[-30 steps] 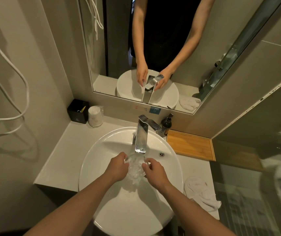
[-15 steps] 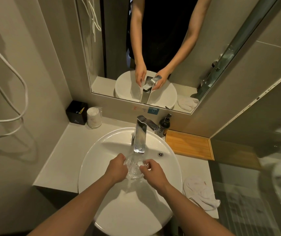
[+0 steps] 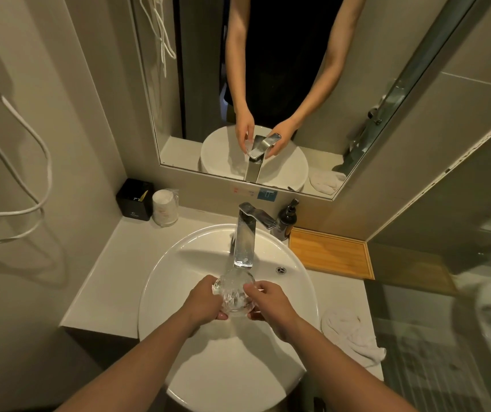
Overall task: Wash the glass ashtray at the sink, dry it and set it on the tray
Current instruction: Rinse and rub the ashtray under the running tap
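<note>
The clear glass ashtray [image 3: 234, 292] is tilted up on edge under the chrome faucet [image 3: 243, 242], over the white round sink [image 3: 179, 263]. Water runs onto it. My left hand [image 3: 204, 301] grips its left side and my right hand [image 3: 268, 301] grips its right side, fingers curled around the rim. The wooden tray [image 3: 329, 257] lies flat on the counter to the right of the faucet, with nothing on it.
A crumpled white towel [image 3: 348, 334] lies on the counter right of the sink. A dark pump bottle [image 3: 287, 217] stands by the faucet. A black box [image 3: 135, 199] and wrapped cups [image 3: 164, 208] sit at back left. A mirror [image 3: 268, 84] hangs above.
Both hands have turned the ashtray from low and flat to more upright under the water stream, and lifted it slightly closer to the spout.
</note>
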{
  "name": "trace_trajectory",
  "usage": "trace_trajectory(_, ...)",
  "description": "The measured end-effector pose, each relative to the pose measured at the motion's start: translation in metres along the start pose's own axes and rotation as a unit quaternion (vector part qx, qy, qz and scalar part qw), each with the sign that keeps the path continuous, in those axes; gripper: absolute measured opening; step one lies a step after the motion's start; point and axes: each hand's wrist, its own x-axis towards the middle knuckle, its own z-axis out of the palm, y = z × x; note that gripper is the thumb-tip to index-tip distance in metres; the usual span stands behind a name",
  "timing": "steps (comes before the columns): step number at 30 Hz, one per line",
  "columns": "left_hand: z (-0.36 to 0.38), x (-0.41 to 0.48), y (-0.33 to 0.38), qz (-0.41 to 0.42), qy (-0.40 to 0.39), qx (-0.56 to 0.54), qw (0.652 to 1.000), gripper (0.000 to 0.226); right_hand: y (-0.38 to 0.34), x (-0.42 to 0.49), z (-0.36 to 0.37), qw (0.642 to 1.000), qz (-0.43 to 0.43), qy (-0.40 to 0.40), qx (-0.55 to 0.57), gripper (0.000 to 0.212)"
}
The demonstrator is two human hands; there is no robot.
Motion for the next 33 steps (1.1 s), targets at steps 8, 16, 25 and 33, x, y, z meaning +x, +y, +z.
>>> trace_trajectory(8,0.004,-0.003,0.000,0.008,0.026,0.044,0.999,0.011,0.002,-0.004,0.001,0.993,-0.076,0.013,-0.093,0.024)
trace_trajectory(16,0.001,0.007,0.005,0.086,0.079,0.201,0.973,0.025,-0.004,-0.004,-0.008,0.982,-0.137,-0.027,-0.124,0.038)
trace_trajectory(25,0.000,0.004,0.006,0.168,0.047,0.297,0.939,0.029,-0.007,0.000,-0.018,0.946,-0.203,-0.002,-0.254,0.032)
trace_trajectory(33,-0.001,0.003,0.013,0.192,0.059,0.282,0.938,0.027,-0.007,0.003,-0.014,0.941,-0.196,0.024,-0.274,0.038)
